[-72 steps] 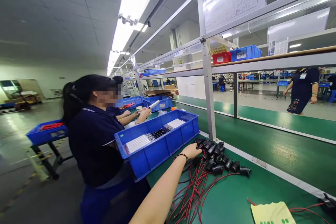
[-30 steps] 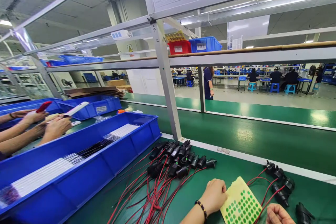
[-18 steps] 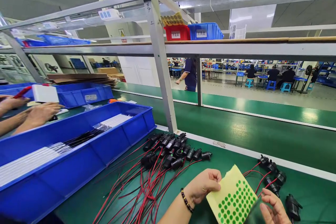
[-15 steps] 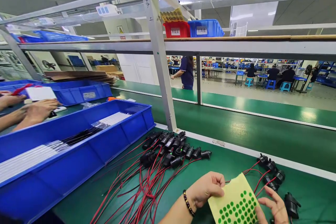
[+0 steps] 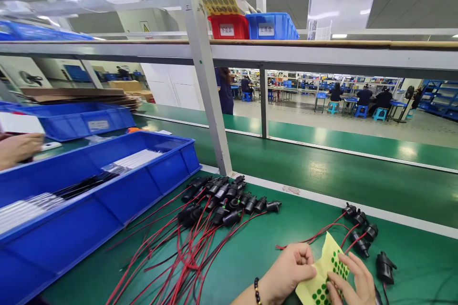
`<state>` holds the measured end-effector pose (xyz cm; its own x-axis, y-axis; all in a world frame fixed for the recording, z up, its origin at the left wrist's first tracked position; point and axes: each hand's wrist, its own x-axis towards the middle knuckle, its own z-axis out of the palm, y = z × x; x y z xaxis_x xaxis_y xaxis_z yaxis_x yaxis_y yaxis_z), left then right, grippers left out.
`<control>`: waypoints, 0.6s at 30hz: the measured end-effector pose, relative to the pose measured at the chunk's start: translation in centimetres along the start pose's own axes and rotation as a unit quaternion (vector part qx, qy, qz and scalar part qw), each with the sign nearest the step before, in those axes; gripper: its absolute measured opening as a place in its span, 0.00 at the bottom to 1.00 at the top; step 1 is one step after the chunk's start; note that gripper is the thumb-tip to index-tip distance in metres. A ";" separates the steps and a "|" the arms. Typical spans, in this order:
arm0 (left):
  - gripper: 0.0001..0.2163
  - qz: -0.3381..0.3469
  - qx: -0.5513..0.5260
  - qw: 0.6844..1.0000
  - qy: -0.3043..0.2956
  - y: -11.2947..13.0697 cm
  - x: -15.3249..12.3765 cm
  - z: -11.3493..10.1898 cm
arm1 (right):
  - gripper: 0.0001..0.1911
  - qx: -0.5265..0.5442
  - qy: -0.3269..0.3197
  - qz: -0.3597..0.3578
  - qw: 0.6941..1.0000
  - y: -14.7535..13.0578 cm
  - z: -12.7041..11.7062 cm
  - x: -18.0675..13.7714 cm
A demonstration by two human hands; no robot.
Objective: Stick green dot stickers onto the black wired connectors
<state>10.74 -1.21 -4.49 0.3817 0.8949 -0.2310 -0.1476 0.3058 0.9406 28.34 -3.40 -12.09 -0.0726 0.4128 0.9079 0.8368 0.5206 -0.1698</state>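
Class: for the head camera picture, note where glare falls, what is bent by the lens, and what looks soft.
Head view: ceiling light glares in patches on the glossy green conveyor belt; the grey metal shelf rail and upright post bow and lean from wide-angle distortion; the left hand and right hand on the yellow sheet of green dot stickers look slightly soft at the frame edge.

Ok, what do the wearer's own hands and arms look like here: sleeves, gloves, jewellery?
Both hands are bare, no gloves. The left hand has a dark beaded bracelet at the wrist and no sleeve showing. The right hand shows no ring; its wrist is out of frame.

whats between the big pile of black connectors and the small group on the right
Bare green mat in the head view, between pile and group, crossed only by one red wire.
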 end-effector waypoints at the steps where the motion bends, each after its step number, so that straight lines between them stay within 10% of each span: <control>1: 0.14 0.001 0.002 1.000 -0.008 0.1 0.0 0.1 | 0.08 0.000 -0.002 -0.002 1.000 0.1 0.0 0.0; 8: 0.14 0.013 0.012 1.000 -0.009 -0.1 -0.1 0.2 | 0.06 -0.008 -0.027 -0.068 0.997 1.1 -0.3 0.2; 18: 0.21 0.020 0.007 0.998 -0.052 -1.9 1.8 -1.0 | 0.08 0.029 -0.061 0.045 0.997 -0.5 -0.3 0.5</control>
<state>10.85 0.16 -6.96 0.4694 0.8670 -0.1669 -0.1513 0.2652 0.9523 28.02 -3.72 -11.47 -0.0677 0.5458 0.8352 0.8104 0.5184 -0.2731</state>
